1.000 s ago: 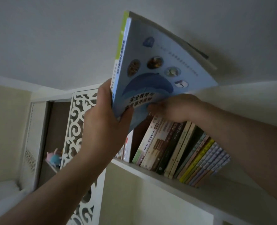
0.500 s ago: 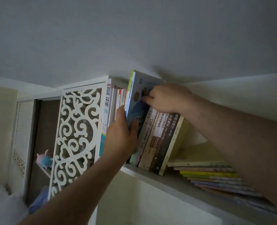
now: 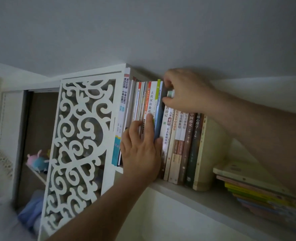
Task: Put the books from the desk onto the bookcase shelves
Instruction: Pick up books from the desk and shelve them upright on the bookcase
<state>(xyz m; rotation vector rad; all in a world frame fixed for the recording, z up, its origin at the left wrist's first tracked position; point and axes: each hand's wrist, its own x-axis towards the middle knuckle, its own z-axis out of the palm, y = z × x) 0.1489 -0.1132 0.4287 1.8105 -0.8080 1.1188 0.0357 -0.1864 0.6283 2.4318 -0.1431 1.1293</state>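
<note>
**Blue book now upright in the row**

Half a second ago the blue book (image 3: 158,108) leaned out with its cover showing; now it stands in the row on the top shelf (image 3: 196,193), only its blue-and-green spine facing out, long axis vertical and tilted slightly right at the top.

The left hand (image 3: 140,150) lies flat against the spines, fingers straight and together, the index fingertip on the white book (image 3: 151,100) just left — its spine reads 古代汉语教程. The right hand (image 3: 185,91) is at the blue book's top; its fingers curl there, perhaps pinching the upper edge, though the dim view leaves that unsure.

To the right, leaning spines read 中国通史 (image 3: 189,136) and 心理学 (image 3: 196,136). Further right lies a flat stack of books (image 3: 251,186). A white carved panel (image 3: 79,136) stands left — a plush toy (image 3: 37,160) behind it.
</note>
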